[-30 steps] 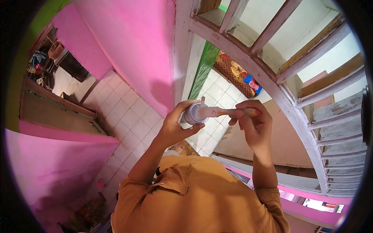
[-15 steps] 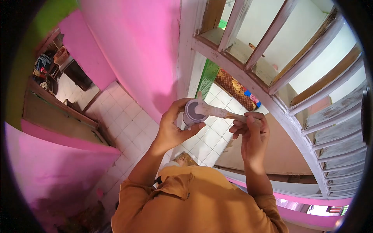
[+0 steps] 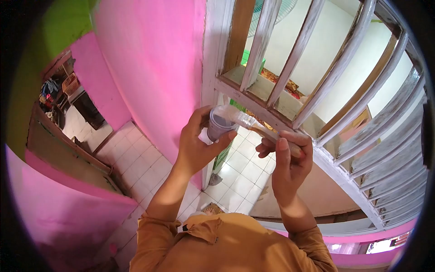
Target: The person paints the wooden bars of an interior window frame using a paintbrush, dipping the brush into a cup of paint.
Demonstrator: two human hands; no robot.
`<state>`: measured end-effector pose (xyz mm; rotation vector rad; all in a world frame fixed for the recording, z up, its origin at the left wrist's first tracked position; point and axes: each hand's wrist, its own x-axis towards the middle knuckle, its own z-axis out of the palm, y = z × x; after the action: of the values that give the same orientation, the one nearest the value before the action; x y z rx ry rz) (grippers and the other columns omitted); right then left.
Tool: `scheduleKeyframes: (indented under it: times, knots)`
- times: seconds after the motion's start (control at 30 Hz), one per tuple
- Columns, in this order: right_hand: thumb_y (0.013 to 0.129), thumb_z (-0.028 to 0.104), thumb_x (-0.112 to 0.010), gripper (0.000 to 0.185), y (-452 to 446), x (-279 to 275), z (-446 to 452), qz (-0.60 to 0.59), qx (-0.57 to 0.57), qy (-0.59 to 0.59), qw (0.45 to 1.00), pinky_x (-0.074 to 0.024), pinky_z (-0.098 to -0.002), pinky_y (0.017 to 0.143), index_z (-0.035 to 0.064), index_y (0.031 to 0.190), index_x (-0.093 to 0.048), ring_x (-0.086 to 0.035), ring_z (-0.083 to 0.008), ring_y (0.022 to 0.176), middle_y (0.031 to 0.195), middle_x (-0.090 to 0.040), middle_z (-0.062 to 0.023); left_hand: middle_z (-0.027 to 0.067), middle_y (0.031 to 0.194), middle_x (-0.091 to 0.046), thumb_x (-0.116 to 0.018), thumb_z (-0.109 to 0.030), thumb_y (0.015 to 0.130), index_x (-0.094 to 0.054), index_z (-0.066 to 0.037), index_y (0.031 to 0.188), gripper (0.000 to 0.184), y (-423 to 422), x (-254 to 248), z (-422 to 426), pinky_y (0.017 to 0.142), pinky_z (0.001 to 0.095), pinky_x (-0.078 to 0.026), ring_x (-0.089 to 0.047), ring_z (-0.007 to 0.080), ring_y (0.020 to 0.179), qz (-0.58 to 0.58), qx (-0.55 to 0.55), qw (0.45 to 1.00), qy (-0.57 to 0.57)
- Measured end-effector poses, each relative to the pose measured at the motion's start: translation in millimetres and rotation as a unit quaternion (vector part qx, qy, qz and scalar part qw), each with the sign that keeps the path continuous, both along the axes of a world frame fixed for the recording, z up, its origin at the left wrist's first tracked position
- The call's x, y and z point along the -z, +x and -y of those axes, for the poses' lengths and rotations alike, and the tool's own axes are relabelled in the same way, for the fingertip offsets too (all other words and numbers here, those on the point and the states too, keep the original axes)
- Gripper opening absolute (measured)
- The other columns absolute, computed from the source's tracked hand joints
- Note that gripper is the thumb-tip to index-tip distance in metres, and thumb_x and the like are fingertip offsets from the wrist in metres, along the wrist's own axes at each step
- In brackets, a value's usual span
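My left hand (image 3: 197,143) is wrapped round a small plastic cup (image 3: 218,131) with greyish paint inside, its mouth tilted up toward me. In my right hand (image 3: 290,165) a paintbrush (image 3: 260,128) is gripped by its handle, between thumb and fingers. The brush points left, and its pale, paint-coated bristles lie over the rim of the cup. Whether the bristle tips touch the paint I cannot tell. Just beyond both hands stands a wooden window frame with upright bars (image 3: 297,52), patchily coated in whitish paint.
A pink wall (image 3: 154,59) rises ahead on the left, beside a white post. White floor tiles (image 3: 235,174) lie below. At far left a doorway shows a dark cabinet (image 3: 88,109) and an orange basket (image 3: 70,84). Part of a fan (image 3: 283,11) appears behind the bars.
The view has shifted, showing more of the barred frame. The brush has moved up and left relative to the cup, its bristles now nearer the far rim. Both hands keep their hold.
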<state>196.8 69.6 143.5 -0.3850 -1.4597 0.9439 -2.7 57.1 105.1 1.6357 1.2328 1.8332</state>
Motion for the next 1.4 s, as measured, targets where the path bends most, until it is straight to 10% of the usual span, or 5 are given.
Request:
scheduleKeyframes:
  times: [0.73, 1.4]
  knots:
    - [0.096, 0.008, -0.067, 0.013, -70, -70, -42, 0.129, 0.228, 0.187, 0.947, -0.0491, -0.0261, 0.055, -0.0011, 0.101, -0.060, -0.058, -0.0081, 0.062, 0.072, -0.058, -0.0034, 0.0126, 0.116, -0.066, -0.081, -0.013, 0.085, -0.051, 0.002, 0.129, 0.056, -33, 36, 22, 0.098, 0.0346, -0.050, -0.064, 0.0202, 0.110, 0.080, -0.041, 0.996, -0.008]
    - [0.097, 0.010, -0.064, 0.012, -90, -84, -54, 0.252, 0.253, 0.214, 0.909, -0.0488, -0.0324, 0.058, 0.0007, 0.097, -0.057, -0.062, -0.0206, 0.059, 0.071, -0.063, -0.0097, 0.0112, 0.117, -0.066, -0.079, -0.002, 0.084, -0.051, 0.002, 0.128, 0.052, -38, 76, 56, 0.100, 0.0337, -0.048, -0.063, 0.0194, 0.112, 0.113, -0.051, 0.988, -0.090]
